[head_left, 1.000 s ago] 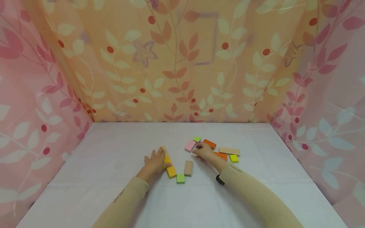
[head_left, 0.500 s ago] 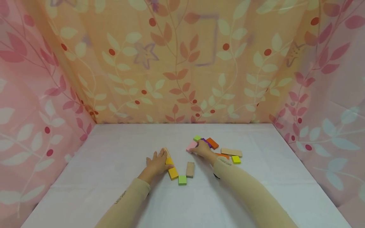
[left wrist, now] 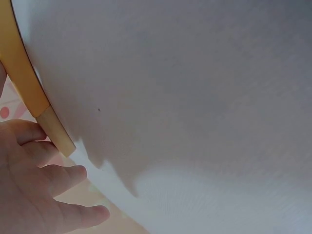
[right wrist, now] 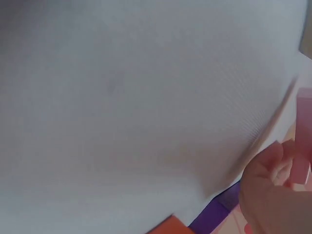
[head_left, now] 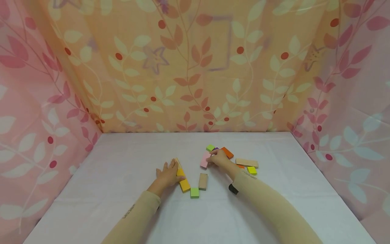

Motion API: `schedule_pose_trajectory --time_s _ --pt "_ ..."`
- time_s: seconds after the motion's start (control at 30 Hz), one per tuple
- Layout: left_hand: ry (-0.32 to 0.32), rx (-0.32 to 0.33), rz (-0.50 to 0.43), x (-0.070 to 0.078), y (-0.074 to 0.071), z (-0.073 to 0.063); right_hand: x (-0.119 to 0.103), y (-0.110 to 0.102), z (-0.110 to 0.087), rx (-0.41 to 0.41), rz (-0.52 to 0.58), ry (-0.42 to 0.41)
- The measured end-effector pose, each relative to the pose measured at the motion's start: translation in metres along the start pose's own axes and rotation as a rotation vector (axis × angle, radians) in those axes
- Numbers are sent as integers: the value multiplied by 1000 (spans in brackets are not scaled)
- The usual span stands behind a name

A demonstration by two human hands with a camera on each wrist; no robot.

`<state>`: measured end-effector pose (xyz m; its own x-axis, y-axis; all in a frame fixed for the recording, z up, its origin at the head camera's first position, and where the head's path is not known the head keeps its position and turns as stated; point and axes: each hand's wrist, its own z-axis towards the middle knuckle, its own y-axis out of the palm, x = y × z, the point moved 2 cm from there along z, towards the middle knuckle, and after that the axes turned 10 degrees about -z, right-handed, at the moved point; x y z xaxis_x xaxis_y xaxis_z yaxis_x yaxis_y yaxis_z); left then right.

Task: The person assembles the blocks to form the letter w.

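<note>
In the head view my right hand [head_left: 220, 159] pinches a pink rectangular block [head_left: 205, 161] at its right side, right of the table's middle. The right wrist view has the same pink block [right wrist: 303, 136] between thumb and fingers, partly cut off by the frame. My left hand [head_left: 167, 176] lies with fingers extended along the left side of a row of amber blocks [head_left: 184, 186]. A plain wood piece [left wrist: 56, 130] continues that row at its far end, beside my fingertips. A light green square block [head_left: 194, 192] sits at the row's near end, with a plain wood block [head_left: 202, 182] beyond it.
Past the right hand lie a green block [head_left: 210, 147], a partly covered purple block [right wrist: 214, 212] and an orange-red block [head_left: 227, 153]. Farther right are a long wood block [head_left: 247, 163], a yellow square block [head_left: 252, 170] and a mostly hidden orange block [head_left: 240, 166]. Patterned curtains surround the white table.
The right hand has gone from over the purple block to the pink block. The pink block has turned to point more toward the person and come slightly nearer. The left hand stays put.
</note>
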<state>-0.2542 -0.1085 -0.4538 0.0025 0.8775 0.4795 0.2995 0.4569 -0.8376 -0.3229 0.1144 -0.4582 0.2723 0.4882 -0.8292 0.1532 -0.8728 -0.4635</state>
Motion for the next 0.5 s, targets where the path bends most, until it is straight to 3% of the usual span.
schedule_pose_trajectory --time_s 0.1,0.37,0.5 --pt "5 2 11 0 0 0 3 -4 -3 -50 25 34" --pt "-2 1 15 0 1 1 0 0 -10 -130 -277 -105" --pt "-3 -1 19 1 1 1 -1 2 -11 -137 -323 -131"
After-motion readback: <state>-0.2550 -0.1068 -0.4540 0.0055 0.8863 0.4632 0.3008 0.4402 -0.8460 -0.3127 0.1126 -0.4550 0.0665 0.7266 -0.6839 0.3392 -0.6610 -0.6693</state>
